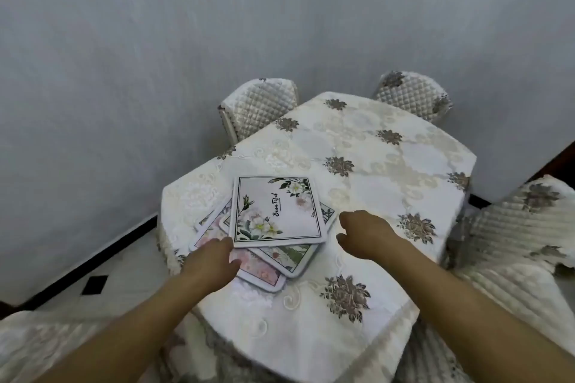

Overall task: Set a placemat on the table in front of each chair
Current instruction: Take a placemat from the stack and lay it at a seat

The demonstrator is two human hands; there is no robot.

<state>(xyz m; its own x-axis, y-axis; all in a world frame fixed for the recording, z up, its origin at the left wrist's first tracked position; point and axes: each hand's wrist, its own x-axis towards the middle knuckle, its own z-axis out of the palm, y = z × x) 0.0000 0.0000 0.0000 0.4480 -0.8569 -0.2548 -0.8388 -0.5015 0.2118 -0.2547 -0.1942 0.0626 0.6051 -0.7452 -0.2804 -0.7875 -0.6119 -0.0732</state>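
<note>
Bare left hand (211, 258) loosely spread on stacked placemats (275, 211); right hand (364, 235) half-curled, empty, beside them.

The table (404, 171) wore a cream cloth with a faint sheen, woven with raised pale scrolls and darker brown-grey flower motifs. The chair on the far left (259, 102) and the chair on the far right (413, 95) had quilted fabric covers, diamond-stitched and slightly lustrous. The chair at the right edge (513, 227) carried a ribbed, padded cloth of the same cream with flower prints. The top placemat (277, 211) looked smooth and matt, printed with flowers inside a thin dark border, its edge thick and white; the placemats beneath it (264, 270) showed a like finish. The wall (217, 25) was matt, finely textured grey
</note>
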